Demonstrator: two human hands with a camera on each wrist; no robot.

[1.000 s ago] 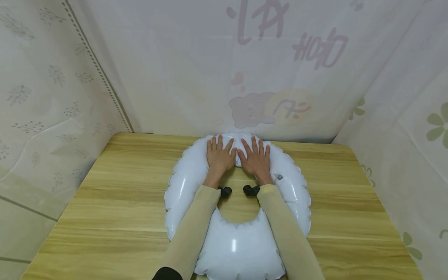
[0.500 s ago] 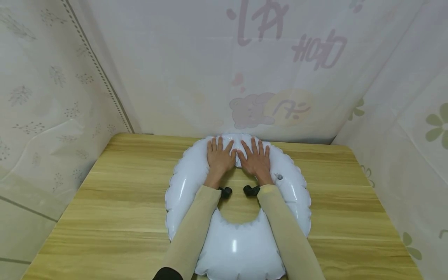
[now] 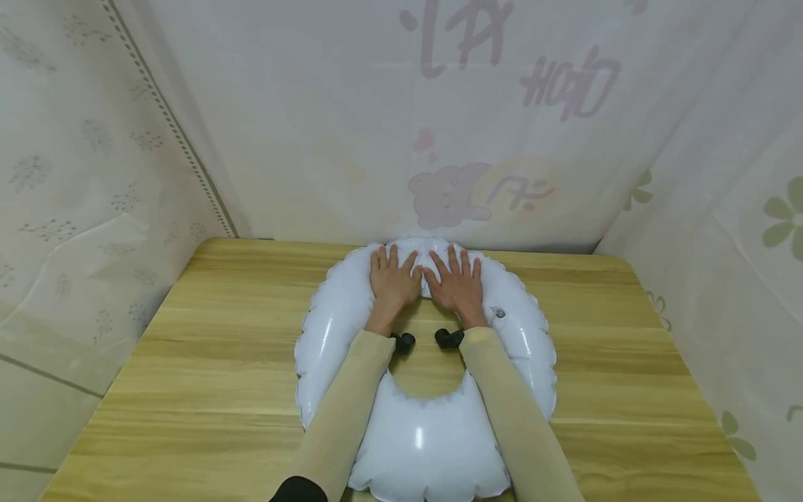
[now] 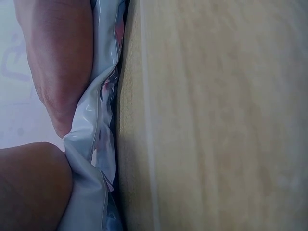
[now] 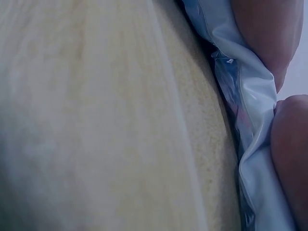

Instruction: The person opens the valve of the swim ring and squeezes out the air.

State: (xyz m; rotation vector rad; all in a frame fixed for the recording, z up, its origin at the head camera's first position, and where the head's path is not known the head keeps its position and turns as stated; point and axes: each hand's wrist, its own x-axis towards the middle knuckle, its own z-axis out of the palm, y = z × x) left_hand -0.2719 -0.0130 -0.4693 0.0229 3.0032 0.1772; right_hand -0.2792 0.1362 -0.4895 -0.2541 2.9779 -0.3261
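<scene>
A white inflated swim ring lies flat on the wooden table, with wrinkled seams along its edges. My left hand rests on the far part of the ring, fingers straight and spread. Beside it my right hand lies the same way, the two thumbs almost meeting. A small clear valve sits on the ring to the right of my right hand. In the left wrist view the ring's pale vinyl folds under the hand; the right wrist view shows similar creased vinyl beneath the other.
The wooden table reaches out on both sides of the ring. A printed cloth backdrop hangs right behind its far edge, and patterned cloths stand at left and right. Black wrist cameras stick out over the ring's hole.
Both hands keep their place on the ring. The head view has shifted very slightly; nothing else visibly moves.
</scene>
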